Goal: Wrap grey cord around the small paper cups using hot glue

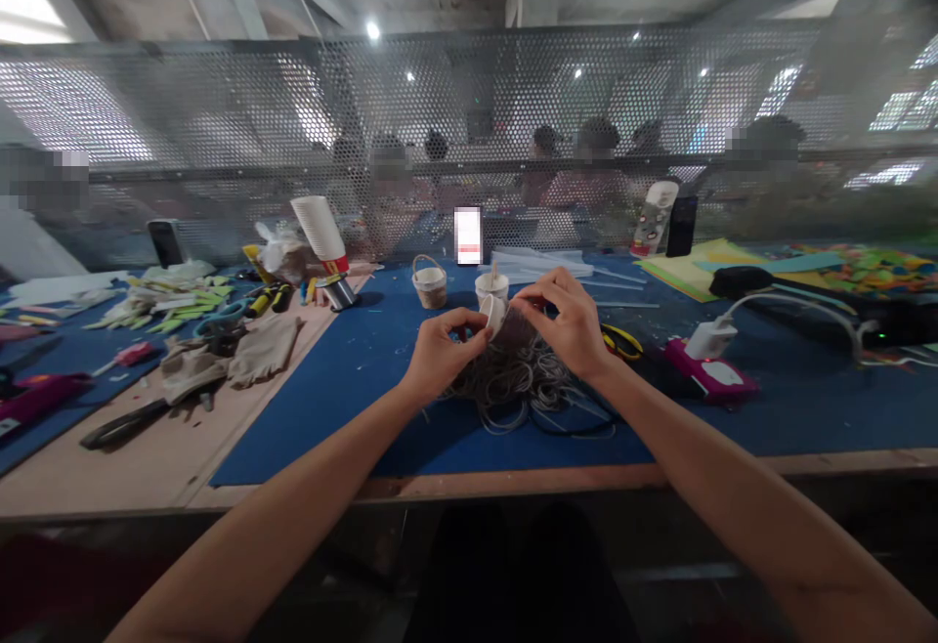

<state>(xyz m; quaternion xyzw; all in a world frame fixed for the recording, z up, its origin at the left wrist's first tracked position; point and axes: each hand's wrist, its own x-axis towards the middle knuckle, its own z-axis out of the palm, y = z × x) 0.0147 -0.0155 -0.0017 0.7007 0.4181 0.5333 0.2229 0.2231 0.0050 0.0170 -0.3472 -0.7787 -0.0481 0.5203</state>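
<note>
A small white paper cup (495,315) is tipped on its side in my left hand (448,350), with the thumb and fingers closed on it. On the other side of the cup, my right hand (563,316) is pinched close to it; whatever lies between its fingertips is too small to make out. Below both hands lies a tangled heap of thin grey cord (528,389). Just behind the held cup stands another white cup (490,283) with a thin stick-like piece in it. Left of that, a small cord-wrapped basket (430,287) with an arched handle stands upright.
A tilted stack of paper cups (319,228) rises at back left, near work gloves (264,350) and several tools. A lit phone (468,235) stands before the perforated metal screen (241,135). To the right are clear strips (542,264), yellow-handled pliers (621,340) and a magenta power strip (722,379).
</note>
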